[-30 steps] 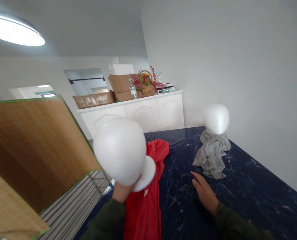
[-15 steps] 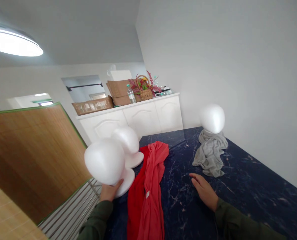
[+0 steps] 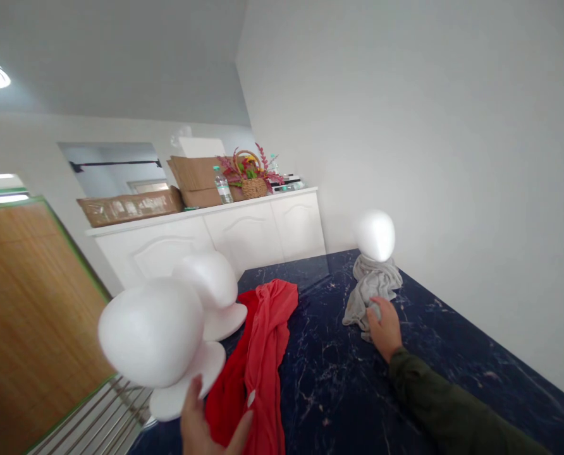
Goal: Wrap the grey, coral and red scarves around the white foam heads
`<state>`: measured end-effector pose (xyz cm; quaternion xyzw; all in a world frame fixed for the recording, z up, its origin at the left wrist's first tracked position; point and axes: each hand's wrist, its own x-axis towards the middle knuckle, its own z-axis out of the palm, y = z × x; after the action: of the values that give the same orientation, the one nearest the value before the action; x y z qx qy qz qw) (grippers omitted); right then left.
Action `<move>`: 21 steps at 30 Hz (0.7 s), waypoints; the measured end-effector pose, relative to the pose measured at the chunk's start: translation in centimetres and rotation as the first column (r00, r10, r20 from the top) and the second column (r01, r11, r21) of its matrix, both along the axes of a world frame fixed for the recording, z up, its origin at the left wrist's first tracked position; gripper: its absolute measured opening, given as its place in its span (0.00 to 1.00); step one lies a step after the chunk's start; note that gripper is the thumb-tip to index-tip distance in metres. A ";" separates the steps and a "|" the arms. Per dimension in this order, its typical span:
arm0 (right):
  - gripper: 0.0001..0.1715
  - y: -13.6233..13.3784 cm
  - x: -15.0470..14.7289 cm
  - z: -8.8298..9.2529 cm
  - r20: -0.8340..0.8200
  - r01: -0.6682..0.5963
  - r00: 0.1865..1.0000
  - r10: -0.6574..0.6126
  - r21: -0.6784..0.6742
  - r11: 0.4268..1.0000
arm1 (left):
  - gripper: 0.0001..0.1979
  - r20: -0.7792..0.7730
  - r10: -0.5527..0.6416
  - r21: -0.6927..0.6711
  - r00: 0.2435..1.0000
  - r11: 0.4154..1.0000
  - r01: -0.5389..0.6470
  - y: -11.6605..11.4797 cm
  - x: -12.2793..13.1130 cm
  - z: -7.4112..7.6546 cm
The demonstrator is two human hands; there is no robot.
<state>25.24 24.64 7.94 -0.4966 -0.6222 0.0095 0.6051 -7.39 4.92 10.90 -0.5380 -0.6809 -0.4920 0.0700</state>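
Note:
My right hand (image 3: 385, 328) is on the grey cloth (image 3: 365, 294), its thumb and fingers closing on a fold of it. The cloth lies crumpled at the foot of a white foam mannequin head (image 3: 377, 235) by the wall. Low in the view, my left hand (image 3: 210, 426) is open with fingers spread and nothing in it. It is just beside the base of the nearest white mannequin head (image 3: 152, 332) and over the edge of the red cloth (image 3: 267, 341). Another white head (image 3: 208, 278) stands right behind that one.
The dark blue marbled table (image 3: 329, 379) runs up to the wall on the right. A metal rack (image 3: 106, 417) and a bamboo-like panel (image 3: 30, 303) are at the left. Behind, a white cabinet (image 3: 244, 230) bears cardboard boxes (image 3: 133, 207), a bottle (image 3: 222, 186) and a flower basket (image 3: 253, 188).
My left hand has let go of the nearest mannequin head and drawn back toward the red cloth. My right hand has reached forward onto the grey cloth. The view has turned right.

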 end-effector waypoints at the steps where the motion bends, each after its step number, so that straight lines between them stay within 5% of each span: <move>1: 0.22 1.7 1.2 0.1 -0.013 0.104 0.994 -0.104 0.011 0.994 | 0.40 -0.021 -0.112 -0.025 0.994 0.993 0.111 0.4 2.4 0.8; 4: 0.28 6.0 4.3 0.1 -0.117 0.364 0.921 -0.372 -0.089 0.927 | 0.29 -0.056 -0.391 -0.129 0.919 0.915 0.381 3.6 8.1 2.2; 6: 0.33 8.0 5.6 0.0 -0.167 0.453 0.857 -0.488 -0.209 0.867 | 0.23 -0.071 -0.538 -0.169 0.840 0.836 0.521 6.4 10.0 1.5; 9: 0.39 9.9 6.6 -0.2 -0.174 0.457 0.839 -0.515 -0.288 0.842 | 0.20 -0.036 -0.666 -0.331 0.745 0.711 0.620 9.8 10.6 -0.9; 13: 0.51 11.8 6.6 -0.1 -0.089 0.403 0.887 -0.453 -0.331 0.853 | 0.26 0.007 -0.760 -0.552 0.650 0.540 0.636 11.1 9.3 -3.3; 17: 0.58 14.0 5.9 -0.1 0.090 0.451 0.885 -0.457 -0.409 0.793 | 0.30 0.012 -0.760 -0.585 0.650 0.522 0.621 10.7 8.9 -3.5; 21: 0.53 15.8 5.7 -0.6 0.179 0.493 0.864 -0.471 -0.493 0.717 | 0.31 0.030 -0.757 -0.589 0.653 0.514 0.623 10.8 9.0 -3.3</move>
<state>30.97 40.44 7.39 -0.7867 -0.4566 0.0105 0.4154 1.64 15.75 7.62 -0.8136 -0.5054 -0.1937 -0.2122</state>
